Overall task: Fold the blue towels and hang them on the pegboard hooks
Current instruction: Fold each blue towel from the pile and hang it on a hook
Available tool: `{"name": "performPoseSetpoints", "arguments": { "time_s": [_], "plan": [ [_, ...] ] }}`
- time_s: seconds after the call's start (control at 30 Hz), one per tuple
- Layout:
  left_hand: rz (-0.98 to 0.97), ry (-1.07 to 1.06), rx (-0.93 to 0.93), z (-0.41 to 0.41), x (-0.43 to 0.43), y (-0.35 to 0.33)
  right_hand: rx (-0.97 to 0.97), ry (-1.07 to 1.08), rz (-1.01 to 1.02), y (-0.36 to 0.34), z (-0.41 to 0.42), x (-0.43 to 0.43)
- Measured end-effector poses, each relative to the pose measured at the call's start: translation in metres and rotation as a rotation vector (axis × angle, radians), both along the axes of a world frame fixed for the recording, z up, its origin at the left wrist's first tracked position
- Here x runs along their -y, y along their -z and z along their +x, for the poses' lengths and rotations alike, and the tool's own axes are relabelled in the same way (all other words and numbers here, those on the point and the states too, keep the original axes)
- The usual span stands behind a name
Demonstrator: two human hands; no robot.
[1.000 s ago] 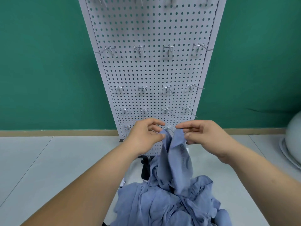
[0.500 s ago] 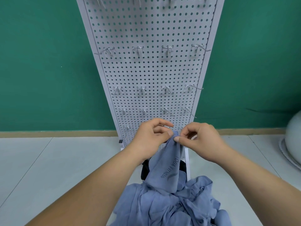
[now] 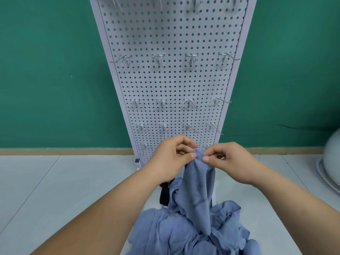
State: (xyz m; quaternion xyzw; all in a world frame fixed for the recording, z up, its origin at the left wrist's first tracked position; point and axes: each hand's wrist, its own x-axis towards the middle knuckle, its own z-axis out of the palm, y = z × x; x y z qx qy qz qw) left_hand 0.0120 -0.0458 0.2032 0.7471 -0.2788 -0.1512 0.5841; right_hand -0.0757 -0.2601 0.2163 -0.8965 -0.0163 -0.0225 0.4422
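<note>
A blue towel point(image 3: 197, 190) hangs from my two hands in front of the white pegboard point(image 3: 171, 80). My left hand point(image 3: 171, 159) and my right hand point(image 3: 230, 162) sit close together, each pinching the towel's top edge between thumb and fingers. Its lower end drapes onto a crumpled pile of blue towels point(image 3: 184, 232) at the bottom centre. Several rows of metal hooks point(image 3: 191, 58) stick out of the board, all bare.
The pegboard stands on a pale tiled floor point(image 3: 64, 190) against a green wall point(image 3: 46, 70). A white rounded object point(image 3: 331, 162) lies at the right edge. Something black point(image 3: 164, 195) shows behind the pile.
My hands have come closer together at the towel's top edge, and the towel has been lifted so more of it hangs straight above the pile.
</note>
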Motion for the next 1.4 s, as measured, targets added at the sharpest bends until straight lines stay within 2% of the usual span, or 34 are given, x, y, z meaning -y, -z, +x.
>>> {"name": "performPoseSetpoints", "arguments": {
  "time_s": [0.2, 0.67, 0.87, 1.0, 1.17, 1.4],
  "plan": [
    [0.044, 0.006, 0.008, 0.0, 0.0, 0.004, 0.062, 0.038, -0.04, 0.008, 0.003, 0.0],
    [0.262, 0.015, 0.18, 0.003, -0.002, 0.003, 0.067, 0.013, -0.067, 0.012, 0.005, -0.005],
    [0.259, 0.009, 0.248, 0.0, -0.002, 0.0, 0.079, 0.018, -0.056, 0.014, 0.005, -0.005],
    [0.187, -0.13, 0.321, 0.009, -0.008, -0.009, 0.054, 0.02, -0.098, 0.01, 0.006, 0.003],
    [0.183, -0.394, 0.367, 0.043, -0.047, -0.016, 0.016, 0.153, -0.304, 0.004, 0.001, 0.038],
    [0.166, -0.625, 0.251, 0.072, -0.089, -0.009, 0.05, 0.343, -0.518, -0.004, -0.008, 0.069]
  ]
}}
